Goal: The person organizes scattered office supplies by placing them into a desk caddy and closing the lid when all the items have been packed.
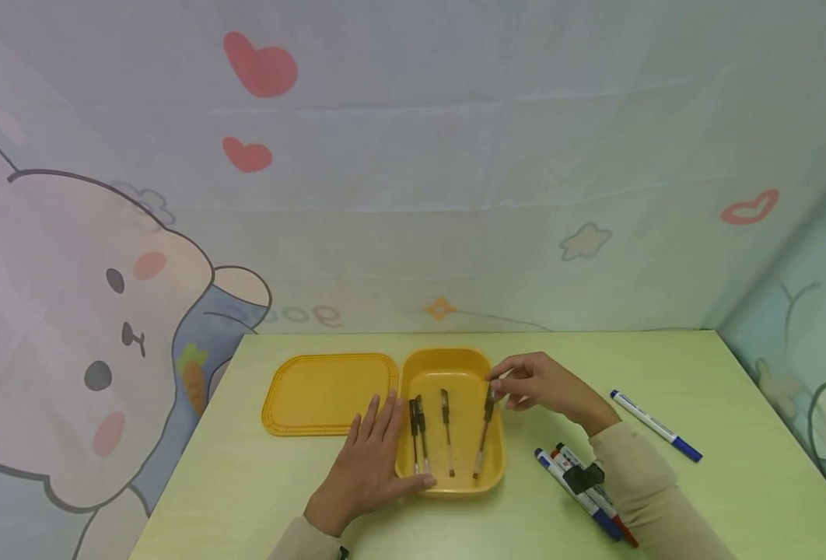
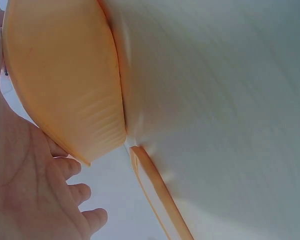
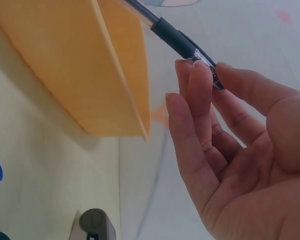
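Observation:
A yellow plastic box (image 1: 455, 359) stands on the table with several clear, black-capped gel pens in it, among them one gel pen (image 1: 446, 428) near its middle. My right hand (image 1: 546, 387) pinches another gel pen (image 3: 175, 39) by its capped end between thumb and fingertips, at the box's right rim. In the head view that pen slants down over the right part of the box. My left hand (image 1: 369, 459) rests against the box's left rim, fingers straight and thumb along the near edge; the left wrist view shows its palm beside the box wall (image 2: 65, 80).
A flat yellow lid (image 1: 329, 393) lies left of the box. Several markers (image 1: 574, 486) with blue, red and black caps lie beneath the right wrist. A single blue-capped marker (image 1: 654, 424) lies farther right. A patterned curtain (image 1: 413, 194) hangs behind the table.

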`<state>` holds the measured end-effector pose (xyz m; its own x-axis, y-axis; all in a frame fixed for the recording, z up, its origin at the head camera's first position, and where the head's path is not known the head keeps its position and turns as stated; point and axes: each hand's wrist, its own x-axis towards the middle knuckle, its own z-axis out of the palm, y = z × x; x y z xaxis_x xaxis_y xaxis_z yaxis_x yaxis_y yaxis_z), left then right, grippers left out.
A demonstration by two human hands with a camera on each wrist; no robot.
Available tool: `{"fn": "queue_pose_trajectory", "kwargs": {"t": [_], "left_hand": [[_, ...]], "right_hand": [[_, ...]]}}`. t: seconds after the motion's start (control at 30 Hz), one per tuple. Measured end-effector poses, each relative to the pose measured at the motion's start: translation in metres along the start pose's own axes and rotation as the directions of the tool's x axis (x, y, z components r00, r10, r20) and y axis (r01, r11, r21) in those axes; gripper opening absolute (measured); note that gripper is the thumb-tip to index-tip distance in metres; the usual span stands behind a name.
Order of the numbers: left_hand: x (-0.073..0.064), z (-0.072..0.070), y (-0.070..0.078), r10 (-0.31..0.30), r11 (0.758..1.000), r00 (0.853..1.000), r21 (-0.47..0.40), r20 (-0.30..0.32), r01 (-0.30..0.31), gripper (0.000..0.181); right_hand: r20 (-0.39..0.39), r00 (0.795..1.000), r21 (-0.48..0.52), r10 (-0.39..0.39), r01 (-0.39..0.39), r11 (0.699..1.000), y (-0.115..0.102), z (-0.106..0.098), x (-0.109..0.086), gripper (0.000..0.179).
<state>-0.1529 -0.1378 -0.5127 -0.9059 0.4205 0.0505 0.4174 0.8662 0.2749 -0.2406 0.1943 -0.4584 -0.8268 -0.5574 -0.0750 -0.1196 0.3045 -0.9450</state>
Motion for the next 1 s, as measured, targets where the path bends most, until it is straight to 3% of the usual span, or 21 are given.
{"fn": "queue_pose_trajectory", "kwargs": {"t": [0.73, 1.0], "left_hand": [[0.0, -0.002, 0.002, -0.002, 1.0, 1.0, 0.019, -0.002, 0.002, 0.117], [-0.001, -0.003, 0.003, -0.009, 1.0, 1.0, 0.005, 0.011, 0.009, 0.116]], "right_hand": [[0.066, 0.998, -0.05, 0.019, -0.016, 0.999, -0.002, 0.026, 0.01, 0.029], [0.081, 0.996, -0.12, 0.034, -0.025, 0.992, -0.001, 0.033, 0.011, 0.039]]}}
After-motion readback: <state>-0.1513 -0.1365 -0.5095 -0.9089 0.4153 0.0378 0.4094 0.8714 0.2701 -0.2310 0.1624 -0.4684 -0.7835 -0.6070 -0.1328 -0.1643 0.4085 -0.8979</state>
